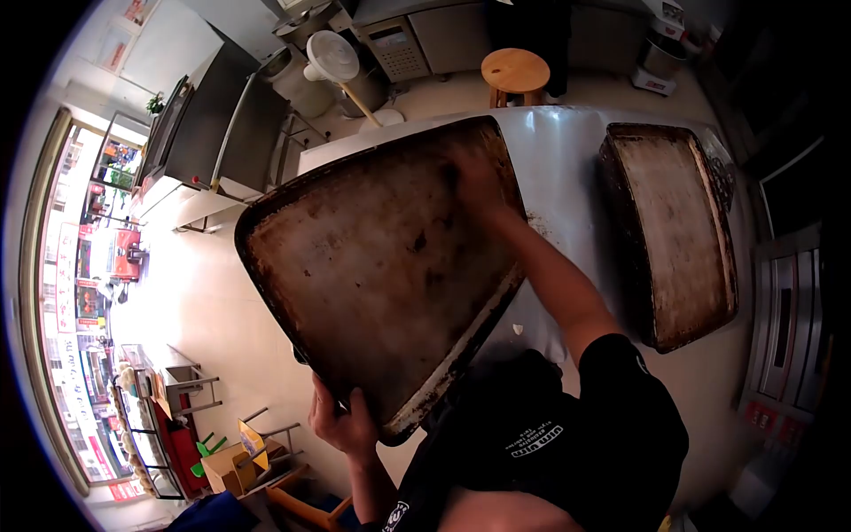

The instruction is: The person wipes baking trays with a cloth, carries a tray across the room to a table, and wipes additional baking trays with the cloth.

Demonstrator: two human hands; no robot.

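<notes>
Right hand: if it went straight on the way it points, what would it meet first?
Probably the large tray's far rim, though the right hand is blurred and its height above the tray is unclear.

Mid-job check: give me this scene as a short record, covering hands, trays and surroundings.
Left hand: grips the near-left edge of the large tray, thumb over the rim
Right hand: inside the large tray near its far-right corner; blurred, anything held unclear
Large tray condition: brown stains, dark patches
Right side: another stained tray on the metal table
Beyond table: wooden stool, white fan
</notes>
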